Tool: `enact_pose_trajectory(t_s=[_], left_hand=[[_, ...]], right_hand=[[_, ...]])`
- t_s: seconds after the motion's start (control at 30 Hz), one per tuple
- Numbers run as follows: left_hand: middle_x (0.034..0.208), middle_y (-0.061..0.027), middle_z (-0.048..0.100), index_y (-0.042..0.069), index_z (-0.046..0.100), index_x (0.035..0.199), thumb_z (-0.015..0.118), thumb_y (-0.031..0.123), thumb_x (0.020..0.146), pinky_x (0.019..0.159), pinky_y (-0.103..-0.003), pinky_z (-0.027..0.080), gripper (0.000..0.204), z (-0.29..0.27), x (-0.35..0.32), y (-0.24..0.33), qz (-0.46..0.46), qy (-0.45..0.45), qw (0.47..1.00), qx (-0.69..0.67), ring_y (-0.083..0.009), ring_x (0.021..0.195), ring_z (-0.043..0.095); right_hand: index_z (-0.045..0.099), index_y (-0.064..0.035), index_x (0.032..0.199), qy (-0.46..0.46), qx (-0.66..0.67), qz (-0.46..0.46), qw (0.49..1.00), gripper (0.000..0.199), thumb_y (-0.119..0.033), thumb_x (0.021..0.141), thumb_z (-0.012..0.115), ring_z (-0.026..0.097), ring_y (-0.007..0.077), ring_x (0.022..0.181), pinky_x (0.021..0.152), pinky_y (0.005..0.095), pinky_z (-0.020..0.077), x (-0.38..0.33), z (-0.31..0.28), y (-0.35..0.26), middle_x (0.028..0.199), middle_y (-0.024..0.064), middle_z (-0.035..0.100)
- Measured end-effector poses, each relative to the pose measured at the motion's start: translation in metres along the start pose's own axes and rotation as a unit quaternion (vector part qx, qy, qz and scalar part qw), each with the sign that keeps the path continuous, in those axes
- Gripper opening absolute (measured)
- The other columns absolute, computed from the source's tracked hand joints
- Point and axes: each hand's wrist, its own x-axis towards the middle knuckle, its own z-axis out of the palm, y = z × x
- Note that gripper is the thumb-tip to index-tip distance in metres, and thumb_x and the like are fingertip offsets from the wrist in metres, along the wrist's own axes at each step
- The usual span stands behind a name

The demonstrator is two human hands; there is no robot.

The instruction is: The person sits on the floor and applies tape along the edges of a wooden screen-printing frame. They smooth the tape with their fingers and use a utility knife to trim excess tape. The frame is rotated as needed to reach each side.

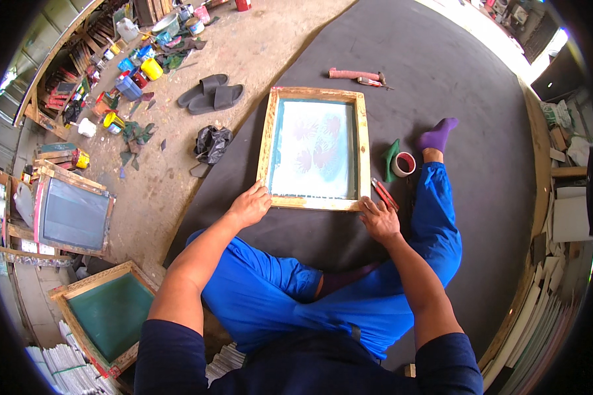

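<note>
A wooden frame (315, 150) with a pale, thin mesh lies flat on a dark, soft mat (454, 79). Faint red leaf shapes show on the mesh. The left hand (249, 205) rests at the near left corner of the frame, palm down, fingers loosely spread and touching the wood. The right hand (379, 220) lies at the near right corner, also palm down with fingers a little apart. Both forearms reach forward over crossed legs in blue trousers (435, 230). Just beside the right hand lie red pens (384, 195), and farther a small round cup (404, 163).
</note>
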Motion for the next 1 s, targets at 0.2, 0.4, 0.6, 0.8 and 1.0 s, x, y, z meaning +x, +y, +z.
enact_pose_trajectory(t_s=[0.2,0.4,0.6,0.8,1.0], left_hand=[[0.109,-0.0056,0.073,0.003,0.079,0.105,0.068,0.044,0.093,0.125,-0.053,0.027,0.044,-0.016,-0.005,0.01,-0.051,-0.032,0.998,0.006,-0.0242,0.127,0.056],[0.119,-0.0082,0.073,0.004,0.079,0.102,0.07,0.041,0.093,0.122,-0.055,0.029,0.039,-0.021,0.01,0.02,-0.201,-0.054,0.97,-0.125,-0.0275,0.126,0.056],[0.16,-0.0168,0.042,0.006,0.058,0.144,0.06,0.049,0.1,0.127,-0.057,0.017,0.062,0.014,0.072,0.057,-0.331,0.059,0.927,-0.165,-0.0373,0.155,0.026],[0.173,-0.0181,0.018,0.006,0.033,0.162,0.054,0.071,0.095,0.127,-0.06,-0.001,0.096,0.03,0.14,0.083,-0.422,-0.028,0.88,-0.216,-0.0393,0.161,0.002],[0.17,-0.0237,0.022,0.002,0.03,0.162,0.056,0.082,0.085,0.124,-0.068,0.003,0.115,0.041,0.124,0.078,-0.393,-0.056,0.898,-0.187,-0.043,0.16,0.007]], right_hand=[[0.062,-0.0212,0.136,-0.016,0.012,0.012,1.0,0.045,-0.034,0.093,0.069,0.062,0.0294,0.115,0.081,0.0485,0.0557,-0.002,-0.005,0.001,0.141,0.0,0.056],[0.071,-0.0152,0.124,0.031,0.093,0.028,0.995,0.038,-0.035,0.092,0.071,0.06,0.0308,0.122,0.101,0.0484,0.0507,0.0,-0.023,0.011,0.127,0.0064,0.066],[0.066,-0.0067,0.134,0.095,0.133,0.127,0.978,0.052,-0.043,0.096,0.067,0.049,0.0376,0.14,0.116,0.0516,0.0371,0.053,-0.02,-0.011,0.145,0.0205,0.059],[0.031,-0.0117,0.163,0.047,0.109,0.173,0.978,0.088,-0.069,0.099,0.047,0.016,0.038,0.16,0.127,0.0597,0.014,0.116,0.01,-0.059,0.17,0.02,0.025],[0.028,-0.0211,0.165,-0.012,0.122,0.129,0.984,0.107,-0.089,0.084,0.042,0.014,0.04,0.16,0.125,0.0642,0.0127,0.104,0.028,-0.051,0.17,0.0228,0.023]])
